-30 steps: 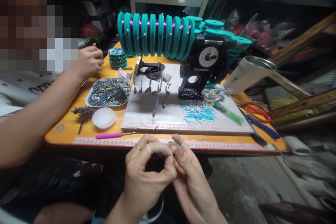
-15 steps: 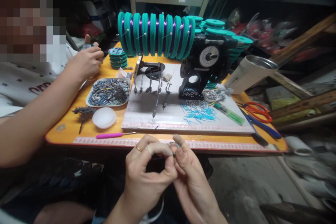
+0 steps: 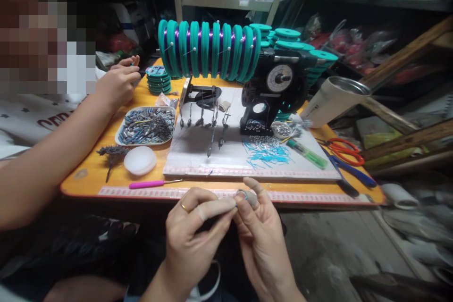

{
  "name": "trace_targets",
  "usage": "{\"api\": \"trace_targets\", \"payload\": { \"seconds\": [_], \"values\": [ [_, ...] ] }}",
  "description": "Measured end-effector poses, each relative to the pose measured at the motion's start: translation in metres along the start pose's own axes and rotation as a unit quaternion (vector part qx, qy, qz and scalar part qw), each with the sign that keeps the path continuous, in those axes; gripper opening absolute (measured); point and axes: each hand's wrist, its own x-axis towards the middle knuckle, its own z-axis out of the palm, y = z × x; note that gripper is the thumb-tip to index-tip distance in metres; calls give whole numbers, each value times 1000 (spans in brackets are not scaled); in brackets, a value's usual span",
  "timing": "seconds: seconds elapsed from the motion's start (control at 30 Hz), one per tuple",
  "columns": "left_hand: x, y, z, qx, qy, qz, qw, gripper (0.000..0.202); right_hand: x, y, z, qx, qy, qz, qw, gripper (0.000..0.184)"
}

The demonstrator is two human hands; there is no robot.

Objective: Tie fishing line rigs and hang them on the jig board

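Just in front of the table's near edge, my left hand (image 3: 196,229) pinches thumb and forefinger together; whatever sits between those tips is too small to make out. Its forefinger wears a pale finger cover, and there is a ring on another finger. My right hand (image 3: 265,233) meets it tip to tip, thumb pressed to a covered forefinger around a tiny light-blue piece (image 3: 245,195), mostly hidden. Beyond both hands lies a white board (image 3: 191,163) with a heap of thin light-blue strands (image 3: 267,155). A pink-handled hook tool (image 3: 146,184) rests to the left.
A row of green spools (image 3: 208,52) with purple line sits on a black winder (image 3: 279,80). A tray of small metal parts (image 3: 145,125), a white bowl (image 3: 140,160), orange-handled scissors (image 3: 345,151), blue-handled pliers (image 3: 357,172) and a tumbler (image 3: 336,99) surround the board. A co-worker's arm (image 3: 78,137) reaches in at left.
My left hand's fingers have straightened from a rounded pinch, and its wrist has shifted slightly left. My right forefinger has curled in against the thumb. The co-worker's hands have also shifted.
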Motion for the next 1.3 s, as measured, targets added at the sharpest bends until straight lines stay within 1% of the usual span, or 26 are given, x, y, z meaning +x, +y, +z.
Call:
{"api": "trace_targets", "payload": {
  "seconds": [0.1, 0.17, 0.23, 0.27, 0.33, 0.4, 0.57, 0.63, 0.73, 0.83, 1.0, 1.3],
  "values": [
    [-1, -6, -2, -22, -20, 27, 999, 34, 4, -6, -3, -20, -27, 9, 999, 71],
    [0, -9, -2, -18, -40, 38, 998, 39, 5, -10, -4, -40, -49, 10, 998, 69],
    [0, -10, -2, -18, -51, 25, 998, 41, 5, -11, -5, -63, -61, -10, 996, 68],
    [0, -10, -2, -24, -53, 16, 998, 37, 5, -11, -6, -72, -65, -24, 995, 67],
    [0, -10, -2, -45, -54, 4, 998, 29, 4, -10, -6, -81, -70, -45, 993, 65],
    [-1, -10, -2, -56, -54, 8, 997, 26, 3, -8, -7, -84, -73, -53, 992, 64],
    [-4, -12, -1, -48, -46, 21, 998, 29, 2, -7, -10, -94, -75, -63, 991, 64],
    [-6, -13, -1, -65, -42, 2, 997, 31, 2, -7, -10, -95, -76, -68, 990, 63],
    [-7, -13, -1, -87, -41, -14, 995, 27, 2, -7, -10, -96, -74, -73, 990, 60],
    [-7, -13, -1, -77, -49, 0, 996, 25, 2, -5, -10, -97, -73, -73, 990, 60],
    [-5, -12, 0, -71, -26, 3, 997, 25, 1, -7, -9, -80, -77, -65, 992, 61],
    [-5, -12, 5, -29, -28, 6, 999, 28, 2, -5, -8, -51, -90, -61, 993, 58]
  ]
}}
